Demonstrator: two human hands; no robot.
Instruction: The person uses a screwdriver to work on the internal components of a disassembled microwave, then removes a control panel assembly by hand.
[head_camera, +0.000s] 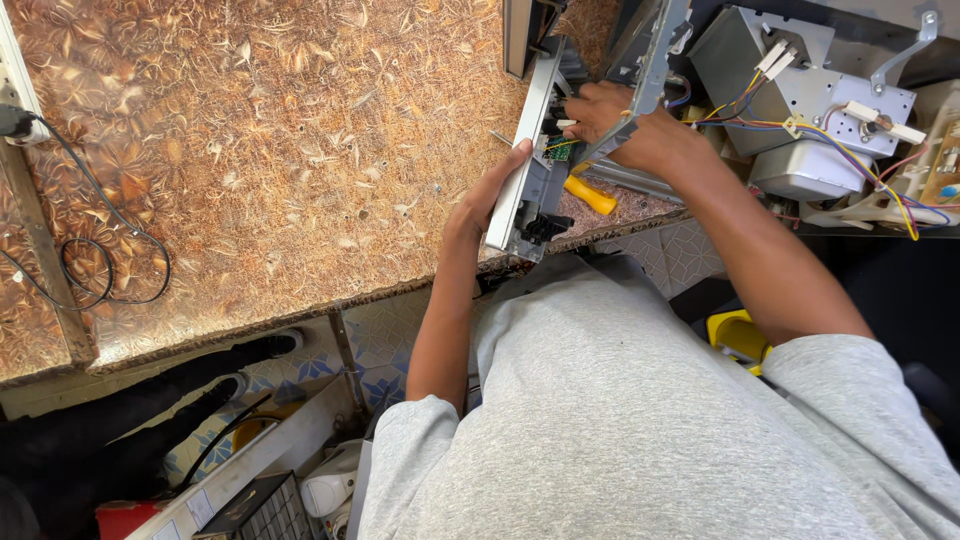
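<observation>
A brown, leaf-patterned bench (260, 150) fills most of the scene under even light, a black cable (110, 250) looping near its left edge, while below its front edge the floor (385, 335) shows pale patterned tiles with blue motifs, and a yellow object (738, 335) sits low at the right.

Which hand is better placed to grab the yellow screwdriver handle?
Probably the right hand: it sits just above the yellow screwdriver handle, inside the metal frame. The left hand is steadying the white panel.
</observation>
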